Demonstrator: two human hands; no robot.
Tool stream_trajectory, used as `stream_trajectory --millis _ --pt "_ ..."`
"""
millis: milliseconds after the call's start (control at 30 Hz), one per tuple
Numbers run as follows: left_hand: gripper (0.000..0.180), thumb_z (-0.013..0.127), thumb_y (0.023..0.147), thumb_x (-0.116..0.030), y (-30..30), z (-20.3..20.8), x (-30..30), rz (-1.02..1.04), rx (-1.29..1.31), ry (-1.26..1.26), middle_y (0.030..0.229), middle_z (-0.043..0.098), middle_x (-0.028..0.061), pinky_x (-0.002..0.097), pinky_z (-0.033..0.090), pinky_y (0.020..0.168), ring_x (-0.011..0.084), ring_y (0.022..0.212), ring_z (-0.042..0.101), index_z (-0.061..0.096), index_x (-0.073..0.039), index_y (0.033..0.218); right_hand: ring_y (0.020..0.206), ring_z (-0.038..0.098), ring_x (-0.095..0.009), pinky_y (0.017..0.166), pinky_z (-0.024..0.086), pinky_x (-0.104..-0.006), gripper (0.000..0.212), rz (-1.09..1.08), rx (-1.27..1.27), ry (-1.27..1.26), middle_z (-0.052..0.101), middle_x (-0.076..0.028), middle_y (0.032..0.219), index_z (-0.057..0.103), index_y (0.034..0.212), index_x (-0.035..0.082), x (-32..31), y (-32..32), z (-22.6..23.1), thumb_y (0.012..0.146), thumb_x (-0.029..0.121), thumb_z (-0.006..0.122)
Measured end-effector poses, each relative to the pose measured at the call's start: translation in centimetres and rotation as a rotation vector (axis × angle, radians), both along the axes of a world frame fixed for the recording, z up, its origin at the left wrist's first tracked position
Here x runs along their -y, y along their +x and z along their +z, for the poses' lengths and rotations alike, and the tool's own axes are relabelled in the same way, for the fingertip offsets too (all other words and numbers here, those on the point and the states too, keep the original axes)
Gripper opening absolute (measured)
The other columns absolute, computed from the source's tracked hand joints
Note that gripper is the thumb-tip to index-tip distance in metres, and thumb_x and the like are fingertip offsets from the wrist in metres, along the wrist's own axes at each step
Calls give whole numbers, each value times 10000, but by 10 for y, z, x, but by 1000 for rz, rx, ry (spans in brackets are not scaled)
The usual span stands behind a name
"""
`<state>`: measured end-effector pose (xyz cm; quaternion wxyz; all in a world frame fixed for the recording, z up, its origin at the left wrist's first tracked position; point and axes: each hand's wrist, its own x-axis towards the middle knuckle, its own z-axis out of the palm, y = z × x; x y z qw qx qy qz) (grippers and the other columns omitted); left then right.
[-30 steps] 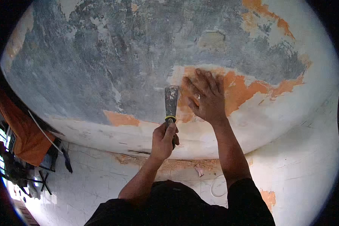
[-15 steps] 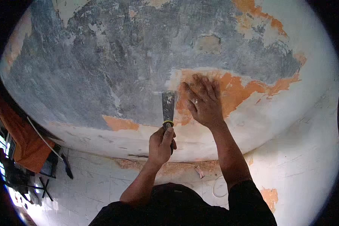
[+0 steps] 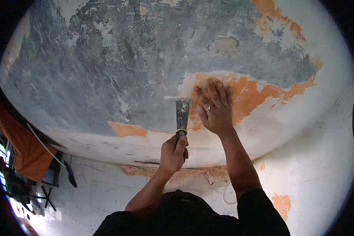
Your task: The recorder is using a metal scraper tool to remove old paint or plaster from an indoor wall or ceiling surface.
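Note:
My left hand [image 3: 173, 154] is closed around the black handle of a scraper [image 3: 182, 113], which has a yellow ring below its dark, smudged blade. The blade points away from me, its edge at the peeling wall surface [image 3: 141, 70], beside the left border of an orange patch [image 3: 249, 96]. To the right of the blade, my right hand [image 3: 216, 108] lies flat on that orange patch, fingers stretched out, holding nothing. Grey shows over most of the surface, with white around it. Whether the blade edge presses on the surface is hard to make out.
A smaller orange patch [image 3: 128, 129] lies left of the scraper. At the lower left hang an orange-brown cloth [image 3: 25, 145] and a pale rod [image 3: 45, 145]. A pale loop of cable [image 3: 229, 195] shows below my right forearm, against white tiles [image 3: 94, 185].
My left hand and the scraper have moved a little to the right, so the blade sits closer to my right hand. The right hand's fingers have shifted slightly right, still flat on the surface.

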<state>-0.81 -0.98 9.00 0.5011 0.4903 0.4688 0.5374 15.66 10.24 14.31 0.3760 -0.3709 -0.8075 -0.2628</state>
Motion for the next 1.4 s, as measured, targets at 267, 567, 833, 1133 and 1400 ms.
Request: stream_trajectory --millis 267,567,833,1133,1400 --pt "389 455 992 -363 0 -1 3 -75 74 -124 526 482 34 284 372 422 114 434 483 500 -36 785 1390 260 -332 1112 153 -559 492 -14 14 -32 337 -81 1494 465 1387 265 2 -3 3 900 307 526" --pt "402 448 992 -382 1 -17 -3 -28 57 -18 527 496 34 298 379 436 115 442 486 506 -34 799 1404 227 -343 1119 102 -563 508 18 16 -35 266 -100 1529 473 1392 229 2 -1 3 894 324 498" --pt "360 460 991 -335 2 -5 -2 -20 73 3 544 454 9 288 398 431 104 437 476 491 -33 797 1416 201 -326 1131 86 -548 517 12 46 -24 264 -97 1529 468 1395 227 4 1 5 891 343 496" --pt "357 450 997 -317 1 -15 -1 -8 78 -32 555 469 27 297 393 445 116 457 481 496 -26 794 1412 197 -340 1127 90 -550 546 -1 62 -14 252 -98 1533 452 1406 228 1 2 5 872 322 516" --pt "355 462 990 -328 3 -17 3 16 163 -82 561 466 19 292 408 444 111 452 491 500 -42 784 1401 224 -347 1124 111 -554 527 -5 49 -69 285 -101 1518 477 1388 224 1 2 5 869 311 519"
